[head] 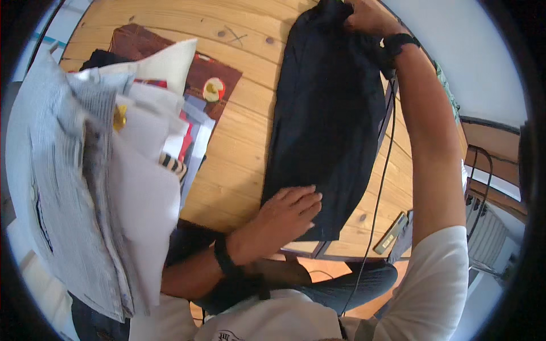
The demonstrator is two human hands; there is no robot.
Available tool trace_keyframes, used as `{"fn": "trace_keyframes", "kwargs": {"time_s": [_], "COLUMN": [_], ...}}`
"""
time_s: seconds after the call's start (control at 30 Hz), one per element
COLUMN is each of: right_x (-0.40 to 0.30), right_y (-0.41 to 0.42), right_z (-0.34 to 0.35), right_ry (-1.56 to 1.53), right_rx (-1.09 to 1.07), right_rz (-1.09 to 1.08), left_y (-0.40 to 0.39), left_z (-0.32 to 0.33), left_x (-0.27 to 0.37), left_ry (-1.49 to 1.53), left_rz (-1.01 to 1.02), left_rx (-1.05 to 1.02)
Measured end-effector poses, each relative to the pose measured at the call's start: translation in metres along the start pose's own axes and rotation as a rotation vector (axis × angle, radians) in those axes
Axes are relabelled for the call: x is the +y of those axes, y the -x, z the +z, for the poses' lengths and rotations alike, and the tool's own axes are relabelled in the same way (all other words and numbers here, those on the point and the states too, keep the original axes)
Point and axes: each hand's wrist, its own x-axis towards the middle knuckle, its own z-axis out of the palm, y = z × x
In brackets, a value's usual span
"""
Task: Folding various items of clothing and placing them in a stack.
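Observation:
A black garment (324, 115), probably folded trousers, lies lengthwise on the wooden table (239, 170). My left hand (290, 211) rests palm down on its near end, with the fingers extended and nothing gripped. At the far end, my right hand (369, 19) has its fingers curled on bunched black cloth near the table's far edge. Part of that grip is hidden by the hand itself. Both wrists wear black bands.
Stacked clothes (145, 179) stand at the left, with a light grey ribbed garment (59, 170) outermost. Under them lies a brown mat (226, 85) with an apple print. A black cable (386, 157) runs along the right, past a phone (390, 232) at the near edge.

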Motion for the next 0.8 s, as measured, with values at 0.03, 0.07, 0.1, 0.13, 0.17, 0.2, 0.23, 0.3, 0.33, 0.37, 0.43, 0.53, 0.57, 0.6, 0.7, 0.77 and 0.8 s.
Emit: {"fn": "trace_keyframes", "kwargs": {"time_s": [0.03,0.07,0.1,0.13,0.17,0.2,0.23,0.3,0.33,0.37,0.43,0.53,0.57,0.6,0.7,0.77,0.8], "right_x": [0.001,0.002,-0.002,-0.010,-0.017,-0.036,-0.035,-0.029,-0.031,-0.033,-0.047,-0.051,-0.039,-0.055,-0.087,-0.100,-0.104], "right_y": [0.001,0.004,0.010,0.022,0.035,0.061,0.067,0.080,0.088,0.099,0.136,0.193,0.206,0.226,0.280,0.306,0.317], "right_z": [0.000,-0.001,-0.006,-0.019,-0.033,-0.045,-0.047,-0.053,-0.052,-0.048,-0.052,-0.037,-0.017,-0.004,0.020,0.040,0.048], "right_ry": [0.009,0.018,0.020,0.011,0.002,-0.138,-0.137,0.001,-0.008,-0.024,-0.024,0.061,0.102,0.013,0.020,-0.041,-0.101], "right_rx": [0.040,0.080,0.071,0.045,0.021,0.029,0.023,0.128,0.129,0.166,0.216,0.292,0.379,0.427,0.346,0.371,0.394], "right_rz": [-0.026,-0.051,-0.053,-0.009,0.036,0.037,0.041,-0.002,-0.016,-0.141,-0.262,-0.448,-0.529,-0.556,-0.462,-0.488,-0.519], "left_y": [0.001,0.001,-0.002,-0.002,-0.004,-0.003,-0.003,-0.004,-0.001,0.003,0.011,0.011,0.009,0.011,0.022,0.026,0.027], "left_z": [-0.003,-0.008,-0.012,-0.010,-0.010,-0.010,-0.009,-0.004,-0.007,-0.010,-0.014,-0.015,-0.016,-0.010,-0.030,-0.037,-0.038], "left_x": [0.002,0.003,0.004,0.004,0.003,0.002,0.002,0.004,0.004,0.004,0.004,0.006,0.009,0.003,0.001,0.004,0.006], "left_ry": [0.008,-0.005,-0.017,0.013,0.023,0.027,0.030,0.018,0.022,0.026,0.002,0.322,0.538,0.958,1.512,1.611,1.711], "left_rz": [-0.010,-0.012,-0.009,-0.005,0.005,0.008,0.017,0.046,0.035,0.026,0.051,-0.120,-0.214,-0.371,-0.587,-0.534,-0.478], "left_rx": [-0.004,-0.005,-0.003,0.016,0.017,0.031,0.043,0.079,0.098,0.117,0.180,0.234,0.241,0.268,0.328,0.288,0.253]}}
